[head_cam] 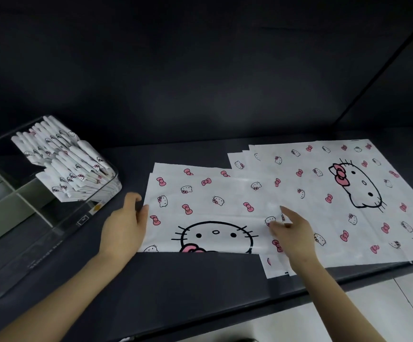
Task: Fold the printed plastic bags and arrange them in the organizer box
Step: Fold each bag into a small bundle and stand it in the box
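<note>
- Left hand (126, 220) pinches the left edge of the folded bag (210, 201).
- Right hand (293, 235) presses it flat, fingers straight.
- Advice: square the edges before creasing.

Dim scene, bright centre, soft blur

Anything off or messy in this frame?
Nothing torn or spilled. The flat bag stack is fanned, edges staggered at its far-left corner, and the folded bags lean askew in the organizer box.
</note>
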Available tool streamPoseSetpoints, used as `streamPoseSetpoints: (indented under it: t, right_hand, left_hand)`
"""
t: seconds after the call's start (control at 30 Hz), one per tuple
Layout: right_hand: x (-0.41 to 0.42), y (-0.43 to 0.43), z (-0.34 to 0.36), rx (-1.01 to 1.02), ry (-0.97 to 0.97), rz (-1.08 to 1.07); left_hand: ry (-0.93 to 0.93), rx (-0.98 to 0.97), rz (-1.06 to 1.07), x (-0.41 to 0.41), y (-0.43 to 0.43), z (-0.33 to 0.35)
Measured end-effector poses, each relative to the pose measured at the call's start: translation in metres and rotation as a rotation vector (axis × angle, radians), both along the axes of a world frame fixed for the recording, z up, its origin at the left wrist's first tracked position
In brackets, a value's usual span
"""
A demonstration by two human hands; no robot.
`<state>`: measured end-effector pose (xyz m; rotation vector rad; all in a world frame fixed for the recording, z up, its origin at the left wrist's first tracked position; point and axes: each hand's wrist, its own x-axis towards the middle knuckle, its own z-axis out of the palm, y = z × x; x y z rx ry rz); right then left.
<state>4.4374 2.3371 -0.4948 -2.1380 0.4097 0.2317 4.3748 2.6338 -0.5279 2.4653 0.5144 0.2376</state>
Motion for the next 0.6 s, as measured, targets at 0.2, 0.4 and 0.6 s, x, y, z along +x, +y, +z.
streamPoseSetpoints:
  t: [0.2, 0.4, 0.6]
  right_hand:
    - [0.005, 0.000, -0.016, -0.069, -0.038, -0.137]
    - [0.015, 0.003, -0.014, -0.185, 0.060, -0.192]
    - [0.012, 0.003, -0.004, -0.051, 0.104, -0.267]
  left_hand:
    - [-0.164, 0.446, -0.189, -0.006, -0.008, 0.001]
    - [0.039, 0.432, -0.560, -0.005, -0.017, -0.029]
    - [0.104, 0.376, -0.510, 0.005, -0.016, -0.032]
